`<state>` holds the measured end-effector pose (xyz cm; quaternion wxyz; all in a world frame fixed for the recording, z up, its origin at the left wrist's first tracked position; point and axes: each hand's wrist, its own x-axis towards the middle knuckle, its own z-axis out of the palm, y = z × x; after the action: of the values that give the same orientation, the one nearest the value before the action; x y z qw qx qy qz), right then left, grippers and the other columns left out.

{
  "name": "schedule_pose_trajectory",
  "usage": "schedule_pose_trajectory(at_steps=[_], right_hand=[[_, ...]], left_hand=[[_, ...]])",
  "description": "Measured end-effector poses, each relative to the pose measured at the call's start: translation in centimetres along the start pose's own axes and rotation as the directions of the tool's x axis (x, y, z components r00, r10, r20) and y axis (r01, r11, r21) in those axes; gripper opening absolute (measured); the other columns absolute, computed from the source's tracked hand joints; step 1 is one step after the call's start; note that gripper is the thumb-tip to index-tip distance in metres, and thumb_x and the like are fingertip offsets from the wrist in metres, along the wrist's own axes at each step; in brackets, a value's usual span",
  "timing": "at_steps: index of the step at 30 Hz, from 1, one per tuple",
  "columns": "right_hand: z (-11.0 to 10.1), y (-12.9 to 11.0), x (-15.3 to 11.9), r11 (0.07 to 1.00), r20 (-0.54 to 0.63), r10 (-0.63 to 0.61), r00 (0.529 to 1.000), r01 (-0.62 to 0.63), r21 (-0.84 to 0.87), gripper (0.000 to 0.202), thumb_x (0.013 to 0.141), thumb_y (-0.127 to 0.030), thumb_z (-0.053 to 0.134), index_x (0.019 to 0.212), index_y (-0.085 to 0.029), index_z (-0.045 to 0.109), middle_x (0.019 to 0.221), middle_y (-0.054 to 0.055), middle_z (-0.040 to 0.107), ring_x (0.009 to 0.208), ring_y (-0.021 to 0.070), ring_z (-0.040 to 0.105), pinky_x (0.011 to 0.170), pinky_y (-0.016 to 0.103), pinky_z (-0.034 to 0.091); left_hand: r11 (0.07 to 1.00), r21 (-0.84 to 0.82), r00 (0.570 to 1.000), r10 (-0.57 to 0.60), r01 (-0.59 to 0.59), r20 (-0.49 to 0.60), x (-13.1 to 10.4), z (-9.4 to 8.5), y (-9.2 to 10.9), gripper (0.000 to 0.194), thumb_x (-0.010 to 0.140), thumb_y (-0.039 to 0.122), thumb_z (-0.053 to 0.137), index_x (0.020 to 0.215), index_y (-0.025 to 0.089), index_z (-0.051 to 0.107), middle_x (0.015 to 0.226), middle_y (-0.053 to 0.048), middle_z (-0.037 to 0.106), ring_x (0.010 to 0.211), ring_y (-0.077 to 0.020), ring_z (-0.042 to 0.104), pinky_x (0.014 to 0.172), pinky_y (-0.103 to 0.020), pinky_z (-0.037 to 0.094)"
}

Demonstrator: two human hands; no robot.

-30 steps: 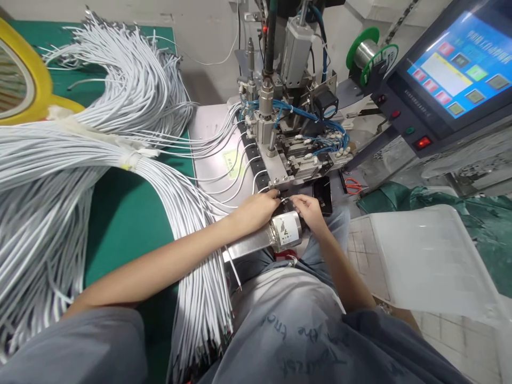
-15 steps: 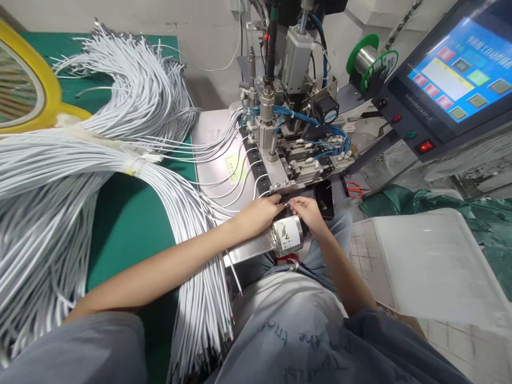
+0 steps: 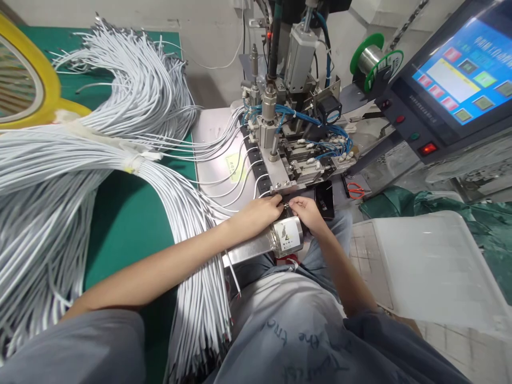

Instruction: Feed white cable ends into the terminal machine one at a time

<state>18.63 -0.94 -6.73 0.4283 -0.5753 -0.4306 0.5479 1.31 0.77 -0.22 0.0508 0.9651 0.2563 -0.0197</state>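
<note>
At the front of the soldering machine [image 3: 285,184] my two hands meet, fingertips almost touching. My right hand [image 3: 307,211] pinches a small shiny metal connector [image 3: 286,205] between thumb and fingers. My left hand [image 3: 266,210] lies just left of it with its fingers closed at the end of the black fixture [image 3: 263,185]; what they hold is hidden. Several white cables [image 3: 240,188] run from the left into that fixture. Below my hands sits a metal canister [image 3: 288,234] with a white label.
Thick bundles of white cable [image 3: 192,240] lie over the green mat [image 3: 124,229] at left, near a yellow racket [image 3: 50,80]. Solder wire sits on a green spool [image 3: 370,58] beside the touchscreen [image 3: 464,80]. Right: orange-handled scissors [image 3: 356,189] and a white plastic bin [image 3: 436,261].
The view has shifted slightly. Both hands stay at the same place by the fixture, with only small fingertip movement around the metal connector.
</note>
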Motion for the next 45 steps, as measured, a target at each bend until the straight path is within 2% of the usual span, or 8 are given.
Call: schedule_pose_trajectory(at_steps=[7, 12, 22, 29, 34, 37, 41, 45], right_hand=[[0.1, 0.2, 0.4, 0.997, -0.036, -0.067, 0.997, 0.066, -0.038, 0.024, 0.064, -0.040, 0.063, 0.067, -0.016, 0.062, 0.051, -0.004, 0.051, 0.047, 0.0090, 0.044, 0.046, 0.023, 0.034], [0.1, 0.2, 0.5, 0.992, -0.045, -0.123, 0.991, 0.121, -0.048, 0.022, 0.062, -0.038, 0.065, 0.065, -0.017, 0.059, 0.054, -0.003, 0.053, 0.052, 0.0103, 0.047, 0.045, 0.023, 0.034], [0.3, 0.1, 0.5, 0.998, 0.006, 0.065, 0.998, -0.065, 0.016, 0.028, 0.058, -0.041, 0.068, 0.062, -0.018, 0.052, 0.050, -0.005, 0.049, 0.044, 0.0067, 0.039, 0.042, 0.020, 0.027], [0.0, 0.1, 0.4, 0.981, 0.137, 0.169, 0.976, -0.181, 0.077, 0.028, 0.060, -0.041, 0.065, 0.063, -0.018, 0.049, 0.055, -0.005, 0.047, 0.049, 0.0070, 0.040, 0.044, 0.019, 0.024], [0.0, 0.6, 0.5, 0.996, 0.178, 0.065, 0.982, -0.075, 0.046, 0.030, 0.066, -0.043, 0.059, 0.058, -0.020, 0.041, 0.051, -0.007, 0.037, 0.045, 0.0062, 0.030, 0.044, 0.021, 0.021], [0.0, 0.7, 0.7, 1.000, 0.176, 0.016, 0.984, -0.020, 0.021, 0.029, 0.067, -0.043, 0.058, 0.061, -0.020, 0.042, 0.050, -0.008, 0.035, 0.045, 0.0066, 0.030, 0.045, 0.022, 0.021], [-0.1, 1.1, 1.0, 0.998, 0.154, -0.030, 0.988, 0.038, -0.051, 0.026, 0.067, -0.041, 0.057, 0.060, -0.021, 0.043, 0.049, -0.008, 0.035, 0.045, 0.0075, 0.031, 0.045, 0.022, 0.022], [-0.3, 1.6, 1.1, 0.989, 0.070, -0.070, 0.995, 0.078, -0.123, 0.024, 0.069, -0.039, 0.055, 0.058, -0.021, 0.043, 0.048, -0.006, 0.037, 0.046, 0.0089, 0.033, 0.046, 0.023, 0.025]], left_hand=[[1.000, 0.015, 1.000, 0.012, -0.012, -0.015, 0.0, -0.1, 0.0, 0.024, 0.087, 0.003, 0.040, 0.099, 0.005, 0.060, 0.091, -0.012, 0.057, 0.075, -0.0179, 0.060, 0.064, -0.029, 0.049], [1.000, 0.026, 1.000, 0.008, -0.008, 0.010, 0.0, -0.1, 0.0, 0.024, 0.087, 0.004, 0.040, 0.099, 0.005, 0.061, 0.091, -0.012, 0.056, 0.075, -0.0181, 0.060, 0.065, -0.029, 0.050], [1.000, 0.025, 1.000, 0.009, -0.009, 0.008, 0.0, 0.1, -0.1, 0.023, 0.088, 0.006, 0.042, 0.101, 0.007, 0.061, 0.095, -0.012, 0.057, 0.074, -0.0171, 0.062, 0.067, -0.029, 0.052], [0.999, 0.043, 1.000, 0.012, -0.011, -0.027, -0.1, 0.6, -0.2, 0.022, 0.086, 0.006, 0.044, 0.101, 0.007, 0.061, 0.095, -0.011, 0.057, 0.072, -0.0165, 0.062, 0.064, -0.028, 0.050], [0.995, 0.097, 0.998, 0.017, -0.012, -0.056, -0.3, 0.4, 0.1, 0.021, 0.083, 0.005, 0.046, 0.094, 0.009, 0.063, 0.091, -0.011, 0.059, 0.069, -0.0181, 0.062, 0.058, -0.029, 0.047], [0.993, 0.112, 0.998, -0.038, 0.044, -0.053, -0.7, -0.1, 0.4, 0.018, 0.080, 0.004, 0.047, 0.077, 0.009, 0.064, 0.076, -0.010, 0.061, 0.068, -0.0216, 0.062, 0.056, -0.030, 0.044], [0.989, 0.083, 0.992, -0.116, 0.120, -0.045, -1.4, -0.2, 0.4, 0.021, 0.079, 0.005, 0.047, 0.066, 0.011, 0.062, 0.064, -0.008, 0.059, 0.060, -0.0198, 0.061, 0.050, -0.028, 0.037], [0.991, 0.068, 0.992, -0.108, 0.113, -0.070, -1.5, 0.1, 0.0, 0.021, 0.080, 0.005, 0.047, 0.068, 0.011, 0.063, 0.065, -0.008, 0.060, 0.060, -0.0182, 0.061, 0.048, -0.026, 0.033]])
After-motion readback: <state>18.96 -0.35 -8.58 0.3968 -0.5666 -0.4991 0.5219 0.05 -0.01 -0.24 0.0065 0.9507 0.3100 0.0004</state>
